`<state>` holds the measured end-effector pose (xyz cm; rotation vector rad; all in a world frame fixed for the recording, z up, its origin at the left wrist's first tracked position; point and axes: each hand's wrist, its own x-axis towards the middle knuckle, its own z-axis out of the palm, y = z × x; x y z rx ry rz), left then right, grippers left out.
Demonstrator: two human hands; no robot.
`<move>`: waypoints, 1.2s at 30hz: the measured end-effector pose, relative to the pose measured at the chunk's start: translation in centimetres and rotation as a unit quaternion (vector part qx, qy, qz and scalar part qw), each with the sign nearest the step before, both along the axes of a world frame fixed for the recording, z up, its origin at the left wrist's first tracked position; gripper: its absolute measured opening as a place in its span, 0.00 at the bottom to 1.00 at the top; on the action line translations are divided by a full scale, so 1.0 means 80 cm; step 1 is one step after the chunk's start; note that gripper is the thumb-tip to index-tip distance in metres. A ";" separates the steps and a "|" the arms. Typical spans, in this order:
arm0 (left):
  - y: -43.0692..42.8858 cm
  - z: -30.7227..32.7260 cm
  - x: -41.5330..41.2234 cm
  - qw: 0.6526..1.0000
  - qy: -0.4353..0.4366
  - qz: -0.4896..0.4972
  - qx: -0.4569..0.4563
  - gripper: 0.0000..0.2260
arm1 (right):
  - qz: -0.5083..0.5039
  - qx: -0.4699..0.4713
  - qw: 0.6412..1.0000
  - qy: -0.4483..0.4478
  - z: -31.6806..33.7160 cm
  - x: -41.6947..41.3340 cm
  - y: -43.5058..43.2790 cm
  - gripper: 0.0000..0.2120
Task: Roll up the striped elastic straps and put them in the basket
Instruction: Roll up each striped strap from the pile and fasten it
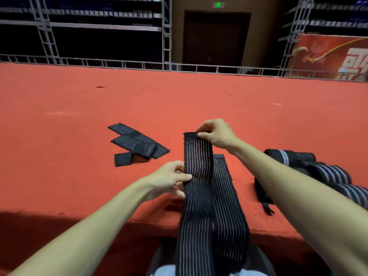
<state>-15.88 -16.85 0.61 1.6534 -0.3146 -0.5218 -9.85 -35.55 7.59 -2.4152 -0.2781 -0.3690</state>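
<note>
A long black elastic strap with thin white stripes [199,188] runs from my lap up over the red surface's front edge. My right hand [217,133] pinches its far top end. My left hand [169,179] pinches its left edge lower down. A second strip of the same striped elastic [225,188] lies flat just to the right, partly under the held one. More striped straps [137,144] lie folded loosely on the red surface to the left. No basket is in view.
The red carpeted platform [179,100] stretches far ahead to a low metal railing [199,67]. A pile of rolled striped straps [326,172] sits at the right, partly behind my right forearm. Dark scaffolding and a door stand beyond.
</note>
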 end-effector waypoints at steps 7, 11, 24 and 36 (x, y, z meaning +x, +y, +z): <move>-0.008 -0.065 0.055 0.972 -0.150 0.112 0.140 0.16 | -0.016 -0.034 0.997 0.062 -0.060 0.061 -0.005 0.07; -0.010 -0.083 0.075 0.935 -0.251 0.154 0.199 0.18 | -0.039 -0.026 0.995 0.088 -0.088 0.100 -0.001 0.07; -0.042 -0.096 0.092 0.876 -0.393 0.055 0.272 0.08 | -0.056 -0.213 0.957 0.188 -0.133 0.151 -0.075 0.16; -0.064 -0.059 0.079 0.805 -0.380 0.001 0.455 0.09 | 0.005 -0.060 0.995 0.084 -0.078 0.059 -0.077 0.03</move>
